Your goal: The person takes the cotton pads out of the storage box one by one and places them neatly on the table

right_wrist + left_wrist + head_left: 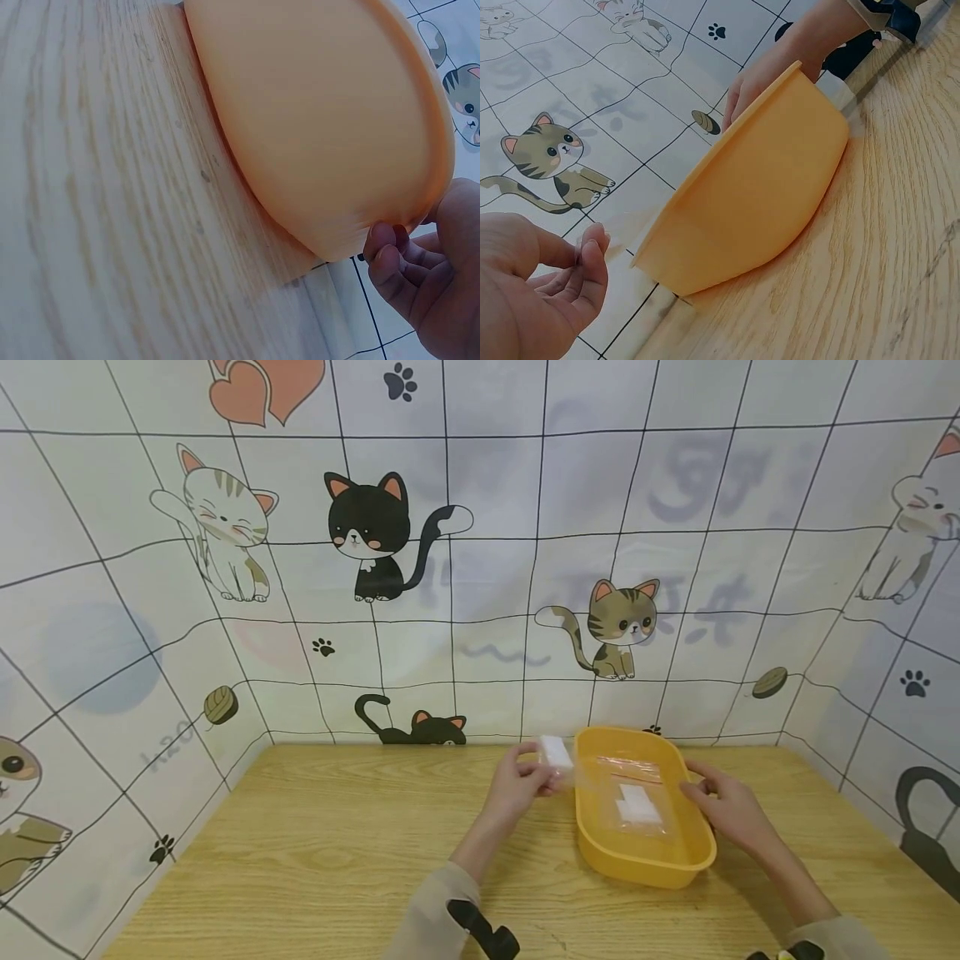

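Note:
A yellow plastic basin [647, 867] stands on the wooden table, right of centre. Inside it lies a clear zip bag [637, 808] with white pieces in it and a red line along its top. My left hand [516, 789] pinches a second small clear bag [556, 753], holding a white block, just outside the basin's left rim. In the left wrist view, thumb and fingertips [592, 247] meet on thin clear film. On the opposite side, my right hand [727, 806] grips the basin's right rim, its fingertips [381, 238] curled against the outer wall in the right wrist view.
The wooden table [337, 835] stretches to the left of the basin. Behind and at both sides hangs a white gridded cloth [495, 585] printed with cartoon cats. Dark straps with devices [483, 931] sit at the sleeves.

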`<move>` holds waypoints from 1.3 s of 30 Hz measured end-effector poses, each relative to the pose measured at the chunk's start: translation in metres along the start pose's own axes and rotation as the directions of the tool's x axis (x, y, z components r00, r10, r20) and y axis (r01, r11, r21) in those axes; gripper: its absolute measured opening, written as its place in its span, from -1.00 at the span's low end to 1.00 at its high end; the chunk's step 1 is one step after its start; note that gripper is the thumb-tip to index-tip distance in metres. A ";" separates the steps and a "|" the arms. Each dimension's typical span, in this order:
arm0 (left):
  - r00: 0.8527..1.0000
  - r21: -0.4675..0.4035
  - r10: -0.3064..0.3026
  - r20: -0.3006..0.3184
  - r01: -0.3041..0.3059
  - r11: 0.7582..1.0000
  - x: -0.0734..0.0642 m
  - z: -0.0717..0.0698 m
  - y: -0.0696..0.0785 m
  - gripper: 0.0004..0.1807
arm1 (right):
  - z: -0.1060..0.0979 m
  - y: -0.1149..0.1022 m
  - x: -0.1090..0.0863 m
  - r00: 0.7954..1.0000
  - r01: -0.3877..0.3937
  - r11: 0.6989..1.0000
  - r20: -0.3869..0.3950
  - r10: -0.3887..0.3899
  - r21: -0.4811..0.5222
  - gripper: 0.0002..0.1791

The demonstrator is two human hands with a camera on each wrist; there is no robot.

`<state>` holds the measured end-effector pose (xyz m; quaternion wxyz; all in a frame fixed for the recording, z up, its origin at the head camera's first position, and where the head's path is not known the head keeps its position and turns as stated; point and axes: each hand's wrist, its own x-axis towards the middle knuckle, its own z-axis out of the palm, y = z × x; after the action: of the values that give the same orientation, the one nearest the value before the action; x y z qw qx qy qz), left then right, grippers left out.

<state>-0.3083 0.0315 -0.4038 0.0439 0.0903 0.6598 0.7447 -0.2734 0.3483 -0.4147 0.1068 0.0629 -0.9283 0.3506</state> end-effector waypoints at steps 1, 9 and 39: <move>1.000 0.000 0.006 -0.001 -0.006 1.000 0.000 -0.001 -0.001 -0.50 | 0.000 0.000 0.000 1.000 -0.001 1.000 0.001 0.001 -0.001 -0.38; 1.000 -0.013 0.014 0.002 -0.014 1.000 -0.001 -0.008 -0.002 -0.50 | 0.000 0.002 0.001 1.000 0.013 1.000 0.005 -0.013 -0.012 -0.38; 1.000 0.024 0.006 -0.004 -0.006 1.000 -0.002 -0.033 -0.018 -0.50 | 0.002 0.002 -0.003 1.000 0.024 1.000 -0.006 -0.024 -0.008 -0.39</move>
<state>-0.3135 0.0012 -0.4255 0.0391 0.0912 0.6685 0.7370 -0.2713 0.3487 -0.4182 0.1140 0.0726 -0.9286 0.3456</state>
